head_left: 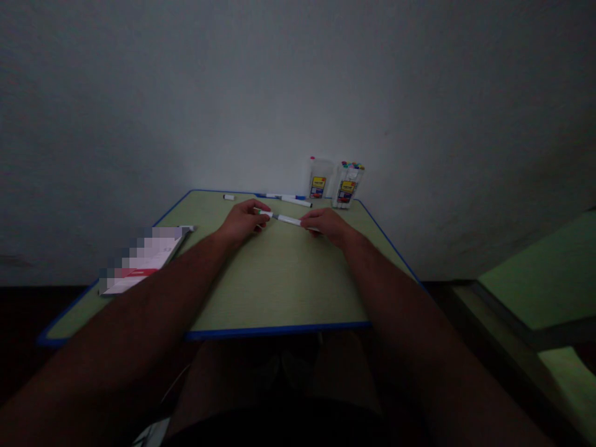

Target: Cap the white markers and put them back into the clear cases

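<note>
Over the table [279,292], the left hand [244,218], right hand [328,225] and both forearms [391,285] are bare; below its near edge is plain black clothing [279,425].

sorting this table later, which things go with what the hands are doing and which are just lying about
Belongs to the job:
white marker, in left hand and right hand
probably the loose markers, left marker case, right marker case
perhaps the small white piece

Likely lying about:
flat printed item
pale object below the table, unclear

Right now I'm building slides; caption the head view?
Left hand and right hand hold a white marker over a blue-edged table.
</note>
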`<state>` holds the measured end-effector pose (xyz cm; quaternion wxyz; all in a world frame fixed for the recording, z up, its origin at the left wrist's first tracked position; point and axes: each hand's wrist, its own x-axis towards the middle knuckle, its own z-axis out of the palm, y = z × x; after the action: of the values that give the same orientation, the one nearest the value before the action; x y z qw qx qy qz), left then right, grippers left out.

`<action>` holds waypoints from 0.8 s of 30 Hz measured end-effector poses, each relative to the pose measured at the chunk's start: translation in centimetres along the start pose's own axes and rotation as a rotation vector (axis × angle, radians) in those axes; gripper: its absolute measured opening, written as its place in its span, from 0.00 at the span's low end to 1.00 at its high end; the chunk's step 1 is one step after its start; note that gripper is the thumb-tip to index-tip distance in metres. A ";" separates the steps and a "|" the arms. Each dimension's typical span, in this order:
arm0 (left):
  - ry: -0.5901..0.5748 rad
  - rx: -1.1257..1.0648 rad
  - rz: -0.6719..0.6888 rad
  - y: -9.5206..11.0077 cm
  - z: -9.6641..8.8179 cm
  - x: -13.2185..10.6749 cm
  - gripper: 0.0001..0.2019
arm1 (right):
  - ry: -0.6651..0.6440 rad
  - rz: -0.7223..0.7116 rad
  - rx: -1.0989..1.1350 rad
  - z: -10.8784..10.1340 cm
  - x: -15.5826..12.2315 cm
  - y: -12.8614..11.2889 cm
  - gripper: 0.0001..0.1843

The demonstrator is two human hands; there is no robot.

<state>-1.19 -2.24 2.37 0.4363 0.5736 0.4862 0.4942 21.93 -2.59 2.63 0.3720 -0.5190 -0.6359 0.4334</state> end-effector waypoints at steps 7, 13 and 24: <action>-0.004 -0.017 -0.008 0.0 0.0 0.0 0.08 | -0.016 0.000 0.003 -0.1 0.4 0.4 0.04; -0.035 -0.029 0.020 -0.1 0.0 0.0 0.08 | -0.016 0.004 0.005 0.0 0.2 0.2 0.05; -0.084 -0.014 0.043 -0.6 0.3 0.2 0.09 | -0.031 0.009 -0.009 0.1 0.2 0.1 0.05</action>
<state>-0.99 -1.95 1.79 0.4499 0.6011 0.4515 0.4821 21.81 -2.45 2.52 0.3580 -0.5165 -0.6413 0.4402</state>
